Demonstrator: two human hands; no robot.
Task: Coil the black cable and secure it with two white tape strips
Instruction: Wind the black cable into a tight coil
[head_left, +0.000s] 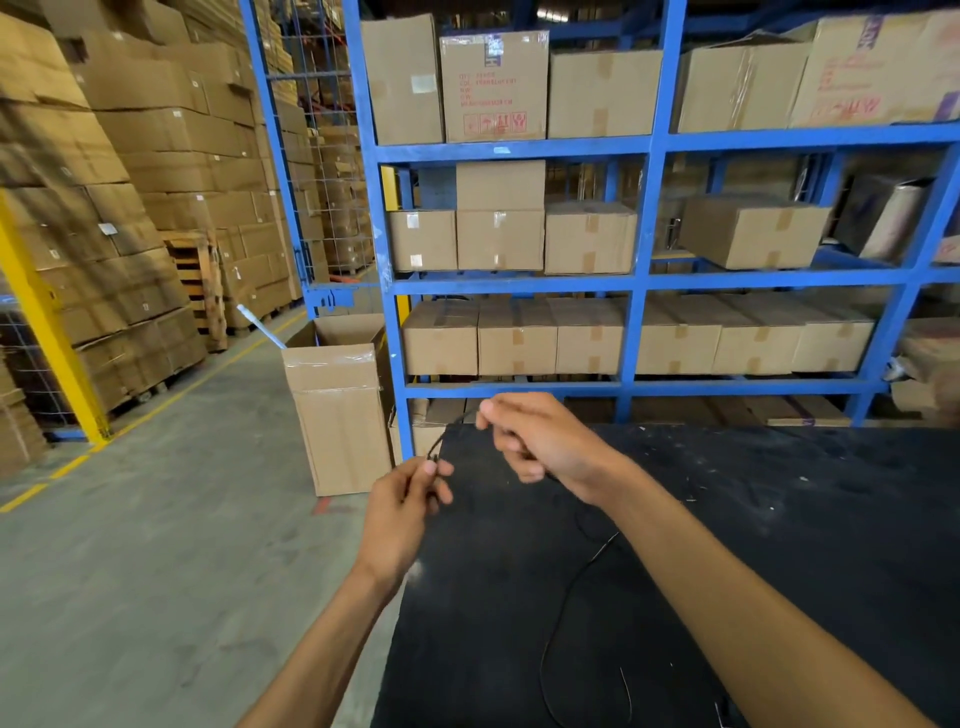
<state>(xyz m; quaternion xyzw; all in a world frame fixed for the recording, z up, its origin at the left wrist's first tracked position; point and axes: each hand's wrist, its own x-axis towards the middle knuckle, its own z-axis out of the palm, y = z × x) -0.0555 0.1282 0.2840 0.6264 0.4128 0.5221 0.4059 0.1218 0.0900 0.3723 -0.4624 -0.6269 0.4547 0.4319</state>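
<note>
Up close in the head view, a black table (779, 545) fills the lower right, its left edge running from the bottom middle up to a far left corner just below the hands. Left of that edge lies open grey concrete floor (156, 545) with yellow lines, bare as far as a tall cardboard box (337, 415) standing near the far left corner. Behind the far edge rises a blue shelving rack (639, 280) stacked with cartons, close to the table.

Both forearms reach forward and inward, meeting over the far left corner. The left hand (410, 499) is raised just off the left edge, thumb and fingers pinched together on one end of the black cable (566, 592). The right hand (540, 441), slightly higher and just beside it, is curled with its fingers closed around the cable. A short arc of cable spans the two hands; the rest drops from the right hand and trails loosely across the tabletop toward the near edge.
</note>
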